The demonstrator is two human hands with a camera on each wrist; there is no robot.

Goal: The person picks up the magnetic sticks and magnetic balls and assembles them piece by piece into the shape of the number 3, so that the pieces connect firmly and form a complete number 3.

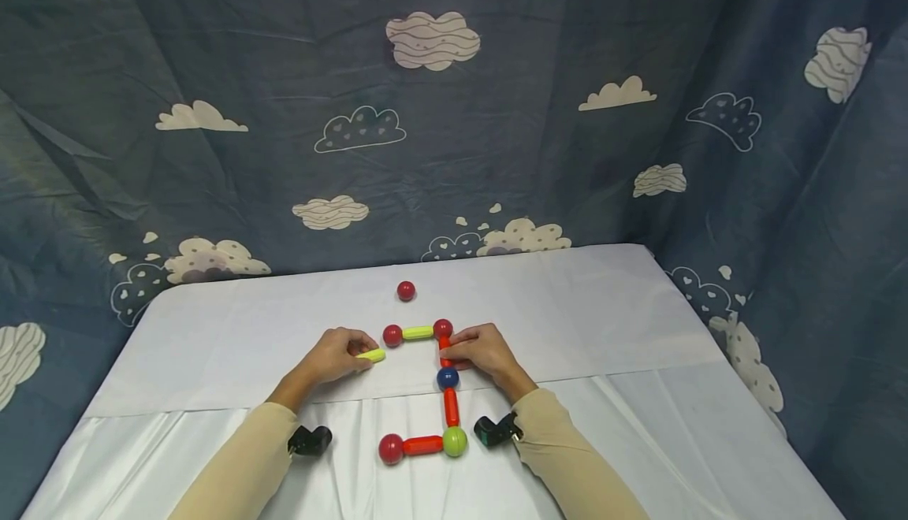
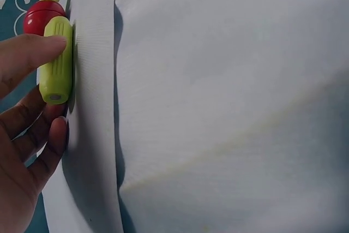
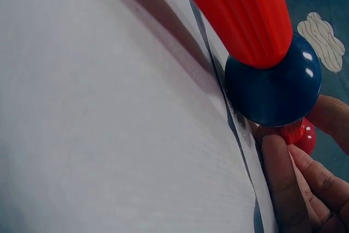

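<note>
My left hand [image 1: 339, 358] pinches a yellow-green magnetic rod [image 2: 56, 61] between thumb and fingers, low over the cloth. Just beyond that rod is a red ball [image 1: 392, 336], joined by another yellow-green rod [image 1: 418, 332] to a second red ball [image 1: 443, 328]. From there an upper red rod [image 1: 444, 352] runs down to a blue ball [image 1: 448, 378]; my right hand [image 1: 488, 354] grips this rod, its fingers partly hidden behind the blue ball in the right wrist view. A lower red rod [image 1: 452, 407] leads to a green ball [image 1: 455, 441], then a sideways red rod [image 1: 423, 446] ends at a red ball [image 1: 391, 449].
A loose red ball [image 1: 406, 291] lies behind the chain, toward the back of the white-covered table [image 1: 603, 307]. A fold seam crosses the cloth. Behind the table hangs a dark blue curtain [image 1: 496, 150] with clouds. Small black cameras [image 1: 310, 440] are strapped to both wrists.
</note>
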